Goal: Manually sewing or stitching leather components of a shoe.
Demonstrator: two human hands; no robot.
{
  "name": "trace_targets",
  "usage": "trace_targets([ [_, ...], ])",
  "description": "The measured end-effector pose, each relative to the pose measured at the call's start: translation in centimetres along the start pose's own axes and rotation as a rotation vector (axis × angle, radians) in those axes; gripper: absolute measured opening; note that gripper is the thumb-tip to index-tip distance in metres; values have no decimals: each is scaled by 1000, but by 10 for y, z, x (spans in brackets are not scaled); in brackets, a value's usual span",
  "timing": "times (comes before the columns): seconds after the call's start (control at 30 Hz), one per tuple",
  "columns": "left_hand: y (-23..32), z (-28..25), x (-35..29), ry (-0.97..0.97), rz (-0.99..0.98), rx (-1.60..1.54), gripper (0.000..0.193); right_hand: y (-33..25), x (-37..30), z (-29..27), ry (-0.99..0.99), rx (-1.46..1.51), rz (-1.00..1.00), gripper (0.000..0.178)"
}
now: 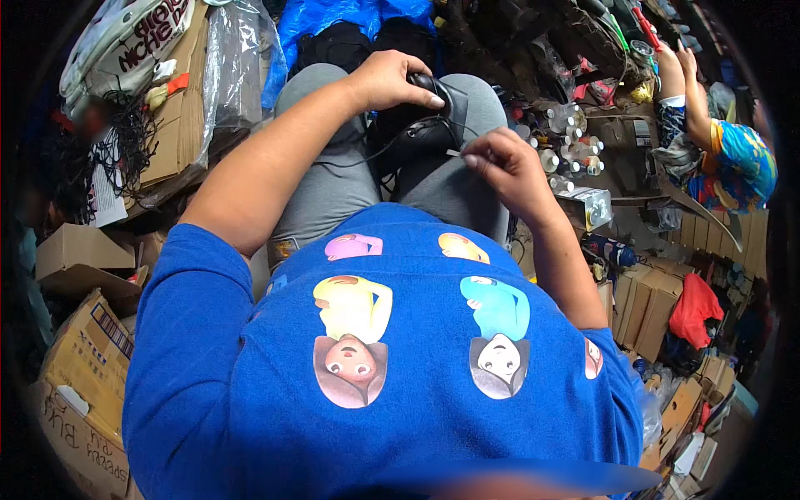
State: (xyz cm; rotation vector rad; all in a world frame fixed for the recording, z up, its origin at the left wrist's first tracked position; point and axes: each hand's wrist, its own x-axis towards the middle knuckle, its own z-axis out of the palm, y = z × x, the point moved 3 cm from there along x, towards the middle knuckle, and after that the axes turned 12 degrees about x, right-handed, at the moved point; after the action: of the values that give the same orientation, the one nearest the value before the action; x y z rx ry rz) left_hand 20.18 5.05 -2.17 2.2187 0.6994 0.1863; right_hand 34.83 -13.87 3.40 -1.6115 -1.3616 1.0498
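A black leather-looking shoe rests on my lap between my knees, its lacing area facing up. My left hand is closed over the far end of the shoe, thumb and fingers gripping its dark edge. Near the shoe's right side, my right hand has its fingers pinched together. A thin black shoelace runs from the shoe toward those fingers, and a small pale tip shows beside them. What the pale tip belongs to is hard to tell. Another length of dark cord trails left across my grey trousers.
Several clear bottles stand to my right, with a square metal can nearer. Beyond them sits another person in a colourful shirt. Cardboard boxes, a white bag and tangled black laces lie left. Black shoes lie ahead.
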Motion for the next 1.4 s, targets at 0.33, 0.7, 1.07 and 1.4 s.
trace_targets([
  [0.33, -10, -16, 5, -333, 120, -27, 57, 22, 24, -7, 72, -67, 7, 12],
  [0.7, -11, -20, -3, -397, 71, -175, 60, 11, 32, 9, -27, 64, 86, 17],
  [1.07, -11, -23, -4, -363, 107, -108, 60, -9, 49, 21, -33, -69, 52, 17],
  [1.4, -13, -22, -5, -364, 98, -153, 59, -22, 55, 21, -106, -163, 114, 19],
])
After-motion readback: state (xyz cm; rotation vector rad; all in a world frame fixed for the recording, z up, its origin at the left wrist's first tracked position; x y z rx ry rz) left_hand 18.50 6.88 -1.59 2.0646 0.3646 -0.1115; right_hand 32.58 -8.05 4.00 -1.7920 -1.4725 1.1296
